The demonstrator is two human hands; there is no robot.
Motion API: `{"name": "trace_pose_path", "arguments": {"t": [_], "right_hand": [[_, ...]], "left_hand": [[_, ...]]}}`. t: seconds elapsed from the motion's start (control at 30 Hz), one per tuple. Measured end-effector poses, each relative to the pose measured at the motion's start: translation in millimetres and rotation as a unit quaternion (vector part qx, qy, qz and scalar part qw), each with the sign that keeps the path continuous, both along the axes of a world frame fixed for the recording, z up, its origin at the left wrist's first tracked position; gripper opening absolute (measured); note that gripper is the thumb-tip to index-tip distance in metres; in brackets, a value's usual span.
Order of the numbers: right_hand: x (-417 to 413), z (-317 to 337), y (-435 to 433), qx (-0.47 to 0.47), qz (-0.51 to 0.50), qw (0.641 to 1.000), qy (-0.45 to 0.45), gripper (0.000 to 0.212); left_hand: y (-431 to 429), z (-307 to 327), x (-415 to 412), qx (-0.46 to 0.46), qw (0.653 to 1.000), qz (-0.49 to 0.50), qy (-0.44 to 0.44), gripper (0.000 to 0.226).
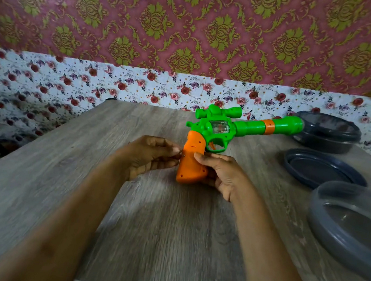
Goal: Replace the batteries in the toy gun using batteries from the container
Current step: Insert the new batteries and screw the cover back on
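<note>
a home room — damask wallpaper (pixel 198 21), floral wall covering (pixel 68 78), wood-grain table (pixel 166 222).

**Toy gun (pixel 220 131) between two hands at table (pixel 165 229) centre, containers to the right**

Mid-table, toy gun upright: grip (pixel 191 165) downward, barrel (pixel 267 126) angled right and away. Left hand (pixel 150 156) just left of the grip, fingertips pinched at its rear edge. Right hand (pixel 223 174) just right of the grip, thumb lying across its face. Along the table's right side, three items front to back: near container (pixel 353 239) closest, partly cut off by the frame edge; flat lid (pixel 321 169) behind it; far container (pixel 328 135) at the back, directly behind the barrel's tip. Behind the table, wall (pixel 197 25).
</note>
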State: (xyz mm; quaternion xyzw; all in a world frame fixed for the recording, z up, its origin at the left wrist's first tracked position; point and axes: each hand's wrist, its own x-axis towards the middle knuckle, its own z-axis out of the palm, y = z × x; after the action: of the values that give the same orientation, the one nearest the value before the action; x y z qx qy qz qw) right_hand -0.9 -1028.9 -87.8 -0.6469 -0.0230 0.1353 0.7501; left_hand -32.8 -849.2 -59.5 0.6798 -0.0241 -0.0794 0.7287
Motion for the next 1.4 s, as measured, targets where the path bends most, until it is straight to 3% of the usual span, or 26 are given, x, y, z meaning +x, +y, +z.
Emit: {"name": "trace_pose_path", "arguments": {"t": [0.23,0.33,0.43,0.47,0.53,0.6,0.7,0.83,1.0,1.07,1.2,1.4], "right_hand": [[0.7,-2.1,1.7,-0.018,-0.003,1.0,-0.005,0.016],[-1.1,0.1,4.3,-0.034,-0.009,0.999,-0.014,0.026],[-3.4,3.1,6.2,-0.047,-0.002,0.999,-0.009,0.018],[-4.6,3.7,6.6,-0.049,0.003,0.999,-0.009,0.014],[-4.9,2.8,7.1,-0.051,0.006,0.999,-0.017,0.011],[-2.9,1.1,7.7,-0.05,-0.003,0.999,-0.022,0.018],[0.0,0.5,5.4,-0.052,-0.009,0.999,-0.014,0.021],[-0.1,1.9,0.8,-0.039,-0.005,0.999,0.005,0.011],[-0.8,3.6,-0.9,-0.025,-0.017,0.999,0.011,0.009],[-1.2,4.5,-1.2,-0.028,-0.02,0.999,0.01,0.009],[-1.5,4.6,0.1,-0.044,-0.029,0.999,0.007,0.013],[-5.2,5.2,2.0,-0.034,-0.041,0.999,-0.002,0.033]], "left_hand": [[-8.8,-1.7,-1.9,0.106,0.993,0.035,-0.034,0.004],[-13.8,1.5,-4.9,0.156,0.983,0.061,-0.074,0.005],[-1.1,8.1,-3.4,0.167,0.971,0.122,-0.123,0.014],[8.1,8.5,-1.0,0.215,0.95,0.169,-0.153,0.014],[30.8,6.5,4.6,0.394,0.858,0.275,-0.18,0.012],[49.5,6.7,2.0,0.555,0.77,0.299,-0.102,0.007],[68.1,3.5,-0.3,0.647,0.734,0.206,0.019,0.029],[70.4,3.8,-6.1,0.637,0.754,0.146,0.067,0.035],[65.0,2.5,-5.1,0.616,0.767,0.178,0.035,0.023],[58.1,7.9,-3.9,0.568,0.79,0.229,-0.032,0.011],[33.9,21.9,-7.4,0.392,0.813,0.342,-0.261,0.012],[2.0,28.3,-20.3,0.192,0.841,0.314,-0.398,0.018]]}}
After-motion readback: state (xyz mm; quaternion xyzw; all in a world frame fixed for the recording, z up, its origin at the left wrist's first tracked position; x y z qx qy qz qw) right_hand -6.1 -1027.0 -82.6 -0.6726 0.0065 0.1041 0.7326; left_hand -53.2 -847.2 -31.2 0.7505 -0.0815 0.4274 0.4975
